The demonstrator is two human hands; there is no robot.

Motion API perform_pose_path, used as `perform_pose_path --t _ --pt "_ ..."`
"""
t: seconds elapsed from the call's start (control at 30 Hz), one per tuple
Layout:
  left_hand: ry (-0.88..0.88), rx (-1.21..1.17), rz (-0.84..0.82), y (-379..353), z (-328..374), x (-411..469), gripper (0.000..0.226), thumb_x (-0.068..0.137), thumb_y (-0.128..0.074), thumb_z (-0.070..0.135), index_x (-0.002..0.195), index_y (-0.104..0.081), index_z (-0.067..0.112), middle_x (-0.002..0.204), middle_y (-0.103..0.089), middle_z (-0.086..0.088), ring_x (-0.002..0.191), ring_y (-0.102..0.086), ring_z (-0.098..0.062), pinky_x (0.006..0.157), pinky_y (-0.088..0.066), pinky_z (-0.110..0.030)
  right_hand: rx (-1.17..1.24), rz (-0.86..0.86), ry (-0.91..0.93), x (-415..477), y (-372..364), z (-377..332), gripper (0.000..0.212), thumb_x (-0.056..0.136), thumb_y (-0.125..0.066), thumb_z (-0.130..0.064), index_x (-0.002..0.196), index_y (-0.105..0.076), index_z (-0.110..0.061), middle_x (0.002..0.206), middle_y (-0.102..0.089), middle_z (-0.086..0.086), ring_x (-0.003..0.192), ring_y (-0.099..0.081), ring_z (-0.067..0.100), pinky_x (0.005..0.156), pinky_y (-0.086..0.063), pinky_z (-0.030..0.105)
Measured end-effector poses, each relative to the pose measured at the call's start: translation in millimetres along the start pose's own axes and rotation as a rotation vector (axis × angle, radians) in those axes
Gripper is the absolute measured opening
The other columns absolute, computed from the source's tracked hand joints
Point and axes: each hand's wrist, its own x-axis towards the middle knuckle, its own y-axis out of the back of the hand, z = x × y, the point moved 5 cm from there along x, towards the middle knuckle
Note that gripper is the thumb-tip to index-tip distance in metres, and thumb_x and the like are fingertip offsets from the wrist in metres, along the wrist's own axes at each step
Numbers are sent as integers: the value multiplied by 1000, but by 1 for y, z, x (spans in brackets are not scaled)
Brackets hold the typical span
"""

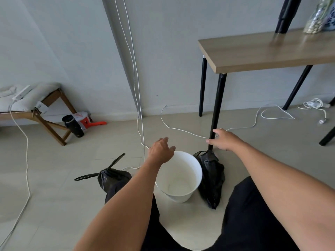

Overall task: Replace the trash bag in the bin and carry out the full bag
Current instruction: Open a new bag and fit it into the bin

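A white bin (pixel 188 176) stands on the floor between my legs, with no bag inside it. A tied full black trash bag (pixel 110 177) lies on the floor to its left, partly hidden by my left forearm. Another black bag (pixel 211 175) rests against the bin's right side, at the foot of the table leg. My left hand (pixel 160 150) hovers over the bin's far left rim, fingers loosely bent, holding nothing. My right hand (pixel 225 139) is spread open above the black bag on the right, just in front of the table leg.
A wooden table (pixel 272 53) with black legs stands at the right. White cables (pixel 183 130) trail across the tiled floor. A wooden bench (pixel 47 113) with a cushion, a dark bottle (pixel 73 125) and an orange-and-white item (pixel 85 119) sit by the left wall.
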Motion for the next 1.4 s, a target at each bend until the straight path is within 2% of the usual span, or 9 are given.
perform_pose_path --t 0.37,0.5,0.73,0.87,1.0,1.07,1.13,1.3,1.4 --pt "-32 -97 -201 -65 3 16 62 95 -51 42 148 -36 13 150 -42 -7 138 -37 -25 109 -29 -32 36 -68 -144 16 -38 30 74 88 -61 -49 149 -34 -16 153 -37 7 133 -43 25 100 -37 32" --pt "-9 -155 -298 -109 16 32 64 95 -52 43 149 -34 13 152 -40 -7 140 -34 -25 111 -28 -33 63 -97 -214 38 -61 69 58 88 -62 -45 135 -48 -14 138 -52 9 116 -56 26 81 -38 29" --pt "46 -261 -460 -197 55 72 61 92 -56 40 146 -41 14 147 -47 -7 136 -42 -23 108 -33 -32 115 -199 -433 90 -111 159 48 87 -61 -49 117 -52 -13 122 -58 8 108 -55 25 78 -37 30" --pt "77 -312 -504 -241 77 95 62 92 -54 45 145 -41 15 147 -47 -5 135 -42 -24 109 -37 -36 145 -244 -505 119 -139 200 54 88 -60 -50 124 -47 -12 124 -57 8 106 -56 25 77 -37 31" --pt "160 -392 -533 -284 87 111 63 90 -53 48 145 -42 18 147 -47 -2 133 -44 -21 109 -38 -36 209 -279 -530 141 -167 231 62 91 -58 -47 137 -43 -8 138 -50 10 124 -49 28 89 -38 33" --pt "229 -417 -555 -307 85 116 62 91 -52 47 144 -41 17 148 -46 -2 135 -43 -22 108 -36 -36 222 -308 -548 150 -183 247 42 92 -56 -45 115 -56 -9 111 -59 8 101 -58 24 77 -39 31" --pt "311 -432 -577 -330 81 120 60 92 -51 43 145 -40 16 148 -45 -3 134 -43 -23 106 -36 -34 235 -322 -577 157 -198 262 31 93 -56 -42 87 -54 -12 80 -53 2 74 -52 20 63 -35 30" --pt "509 -475 -613 -378 70 129 57 95 -45 33 148 -33 15 147 -43 -5 130 -44 -26 99 -38 -34 273 -289 -633 177 -232 290 40 92 -56 -37 63 -37 -18 61 -37 -1 54 -37 17 51 -24 31" --pt "579 -524 -597 -396 66 141 57 95 -42 30 148 -30 14 147 -42 -6 129 -45 -27 104 -40 -38 289 -314 -655 189 -250 301 39 92 -56 -42 66 -40 -17 66 -42 -1 57 -41 16 52 -27 30"
